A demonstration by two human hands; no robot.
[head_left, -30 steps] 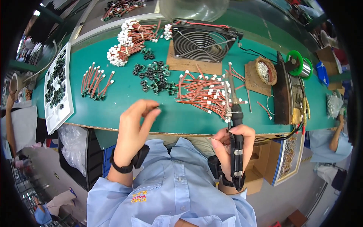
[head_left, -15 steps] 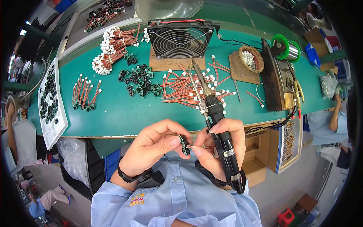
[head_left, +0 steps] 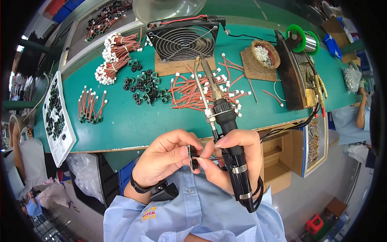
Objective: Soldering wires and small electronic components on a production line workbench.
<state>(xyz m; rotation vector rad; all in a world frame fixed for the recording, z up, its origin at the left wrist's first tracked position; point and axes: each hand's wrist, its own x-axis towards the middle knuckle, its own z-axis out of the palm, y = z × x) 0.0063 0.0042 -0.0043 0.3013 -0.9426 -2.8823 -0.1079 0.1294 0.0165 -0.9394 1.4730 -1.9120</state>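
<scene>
A small green circuit board with black parts [head_left: 193,157] is pinched between the thumb and fingers of my left hand [head_left: 161,159], in front of my chest. My right hand [head_left: 246,149] grips a black soldering iron [head_left: 228,123] with a thin metal feed tube along it; its tip points away from me, toward the fan. The right thumb and forefinger also reach the board's right side, where a thin wire shows; most of that wire is hidden by the fingers. Beyond the hands lie loose red and black wires with white connectors [head_left: 191,99] and a heap of boards [head_left: 147,86].
A black fan [head_left: 183,42] stands at the table's back. Left are a white tray of boards [head_left: 66,139], wired boards [head_left: 92,107] and bundled wires [head_left: 111,60]. Right are a round bowl [head_left: 266,62], a dark stand [head_left: 288,76] and a green solder spool [head_left: 296,38].
The board has turned in my left hand and now shows more edge-on. Both hands stay close together, with the iron still in the right. The whole view has shifted slightly.
</scene>
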